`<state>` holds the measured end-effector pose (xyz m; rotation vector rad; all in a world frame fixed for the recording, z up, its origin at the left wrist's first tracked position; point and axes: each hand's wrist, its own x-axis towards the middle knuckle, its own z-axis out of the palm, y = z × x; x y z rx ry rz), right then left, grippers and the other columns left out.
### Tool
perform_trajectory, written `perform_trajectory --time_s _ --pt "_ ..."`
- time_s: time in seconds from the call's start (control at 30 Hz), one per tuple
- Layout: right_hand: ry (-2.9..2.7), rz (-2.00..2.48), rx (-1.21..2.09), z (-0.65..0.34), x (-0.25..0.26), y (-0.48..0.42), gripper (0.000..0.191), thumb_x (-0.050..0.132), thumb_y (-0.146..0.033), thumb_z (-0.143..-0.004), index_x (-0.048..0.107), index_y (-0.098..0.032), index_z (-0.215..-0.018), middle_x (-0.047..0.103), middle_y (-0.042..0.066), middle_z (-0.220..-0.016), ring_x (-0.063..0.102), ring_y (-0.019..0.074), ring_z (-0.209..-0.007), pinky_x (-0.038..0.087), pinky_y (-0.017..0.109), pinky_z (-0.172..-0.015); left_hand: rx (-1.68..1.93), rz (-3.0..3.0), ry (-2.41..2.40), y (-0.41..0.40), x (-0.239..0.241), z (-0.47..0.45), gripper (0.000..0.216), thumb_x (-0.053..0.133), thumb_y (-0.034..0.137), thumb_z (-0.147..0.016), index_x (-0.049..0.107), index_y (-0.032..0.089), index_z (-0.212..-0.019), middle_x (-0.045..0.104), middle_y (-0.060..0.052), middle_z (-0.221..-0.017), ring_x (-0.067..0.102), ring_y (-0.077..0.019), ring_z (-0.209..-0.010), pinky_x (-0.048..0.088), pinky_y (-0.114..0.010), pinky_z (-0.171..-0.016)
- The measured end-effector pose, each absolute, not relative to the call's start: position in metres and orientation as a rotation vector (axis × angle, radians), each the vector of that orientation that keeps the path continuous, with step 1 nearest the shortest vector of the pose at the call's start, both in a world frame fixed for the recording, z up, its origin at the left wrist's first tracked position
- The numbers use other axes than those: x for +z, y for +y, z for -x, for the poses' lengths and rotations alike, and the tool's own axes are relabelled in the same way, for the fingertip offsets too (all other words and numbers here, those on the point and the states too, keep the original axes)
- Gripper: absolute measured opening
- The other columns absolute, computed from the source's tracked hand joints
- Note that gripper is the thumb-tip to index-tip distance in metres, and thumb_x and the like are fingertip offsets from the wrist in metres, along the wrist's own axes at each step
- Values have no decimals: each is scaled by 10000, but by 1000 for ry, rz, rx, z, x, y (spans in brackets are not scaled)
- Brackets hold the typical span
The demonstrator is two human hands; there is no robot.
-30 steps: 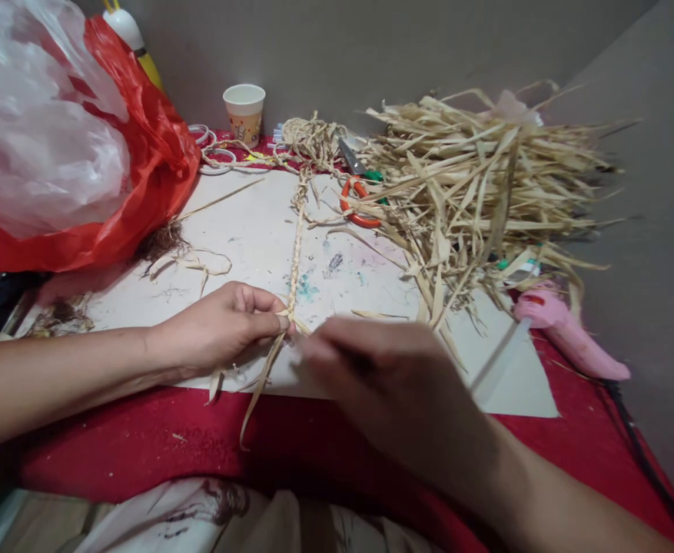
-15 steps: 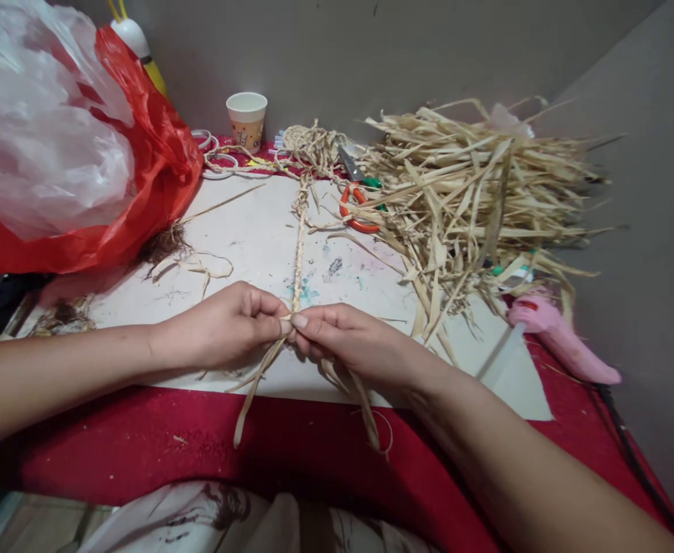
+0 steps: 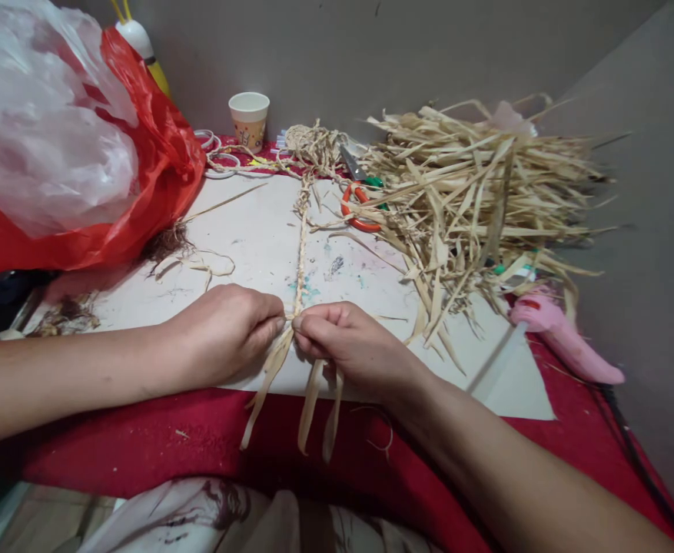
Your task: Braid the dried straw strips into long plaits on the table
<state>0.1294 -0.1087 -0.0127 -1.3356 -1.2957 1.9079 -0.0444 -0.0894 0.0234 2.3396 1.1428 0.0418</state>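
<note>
A narrow braid of dried straw-coloured leaf strips (image 3: pixel 301 250) runs from the back of the white board down to my hands. My left hand (image 3: pixel 238 330) pinches strands at the braid's lower end, its fingertips closed. Just beside it, my right hand (image 3: pixel 342 338) grips strands at the same spot, thumb pressed on the bent fingers. Loose strip ends (image 3: pixel 267 380) hang below the left fingertips, and other tails (image 3: pixel 312 407) dangle beneath the right hand over the red cloth. The exact crossing of strands is partly hidden by my fingers.
A heap of dried strips (image 3: pixel 480 184) lies at the right, with orange-handled scissors (image 3: pixel 362 211) by it. A pink glue gun (image 3: pixel 567 330) rests at the right edge. A paper cup (image 3: pixel 249 119) and coiled cord (image 3: pixel 317 144) stand behind. A red plastic bag (image 3: pixel 164 169) bulges at left.
My fingertips have drawn slightly apart at the braid's end. The tails under my right hand have swung left and hang straighter; the left strands look more spread.
</note>
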Motion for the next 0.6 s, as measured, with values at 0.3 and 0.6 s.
perform_trajectory --time_s 0.3,0.6 --pt "-990 1290 2043 -126 -10 -116 354 485 -294 -797 331 -184 -497 288 -81 -401 200 29 -341 164 179 -346 -220 -2748 1109 -116 19 38 152 410 134 -779 541 170 -845 571 -20 -554 498 -161 -437 243 -266 -431" --pt "-858 1099 2140 -123 -14 -120 274 565 -262 -760 456 -158 -532 314 -79 -413 228 29 -353 182 173 -343 -258 -2944 1087 -130 11 30 321 290 55 -817 583 88 -943 631 -117 -686 596 -226 -517 328 -292 -410"
